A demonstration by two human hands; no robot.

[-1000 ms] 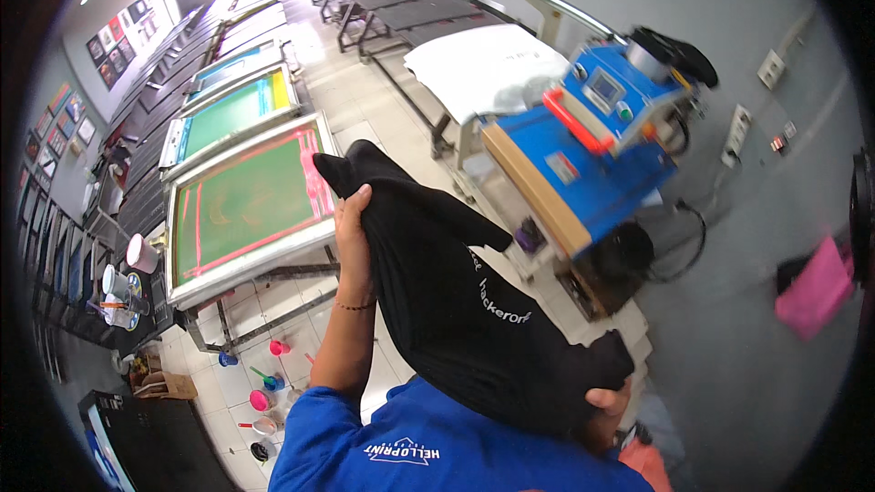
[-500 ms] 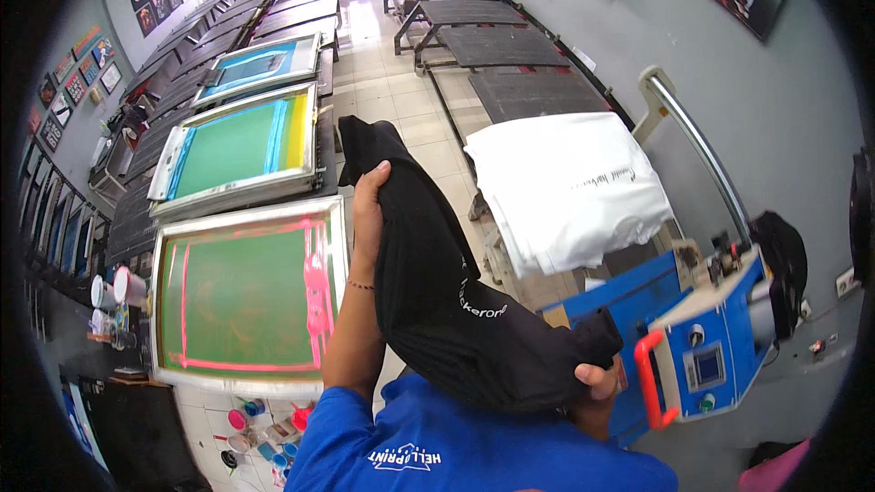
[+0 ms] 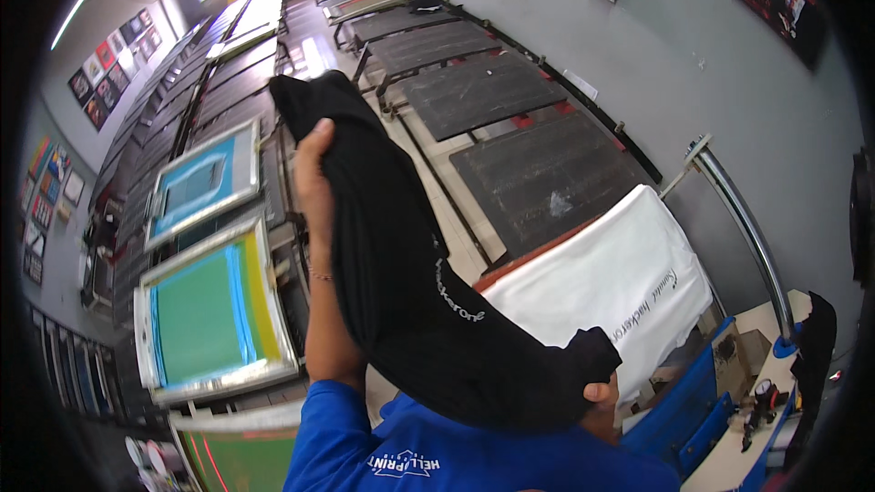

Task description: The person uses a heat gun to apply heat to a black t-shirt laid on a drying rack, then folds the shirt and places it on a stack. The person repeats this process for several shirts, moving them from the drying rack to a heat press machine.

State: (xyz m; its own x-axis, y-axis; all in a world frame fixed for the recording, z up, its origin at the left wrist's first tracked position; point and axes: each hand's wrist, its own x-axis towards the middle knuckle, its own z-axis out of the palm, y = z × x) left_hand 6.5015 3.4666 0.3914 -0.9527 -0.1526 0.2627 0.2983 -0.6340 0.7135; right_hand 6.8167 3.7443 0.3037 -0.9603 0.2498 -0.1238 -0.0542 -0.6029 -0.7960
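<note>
A sagging stack of folded black shirts (image 3: 392, 255) hangs across the front of my body, with small white lettering near its middle. My left hand (image 3: 314, 169) is closed round its upper left end, the thumb lying over the cloth. At the lower right end my right hand (image 3: 600, 399) grips the bunched fabric; only the thumb and a bit of the palm show, and its other fingers are hidden. Just beyond the right end, white shirts (image 3: 620, 287) with dark lettering lie spread on a board.
Dark printing boards (image 3: 538, 173) run away in a row along the right wall. On the left rest framed screens, a green one (image 3: 196, 319) and a blue one (image 3: 205, 182). A blue machine with a curved metal bar (image 3: 752, 228) stands at my right. A tiled aisle (image 3: 447, 246) lies between the rows.
My view has swung forward and right toward the boards. The black stack stays in both hands. The white shirts now appear closer, and the nearest pink-marked screen has slid mostly out at the lower left.
</note>
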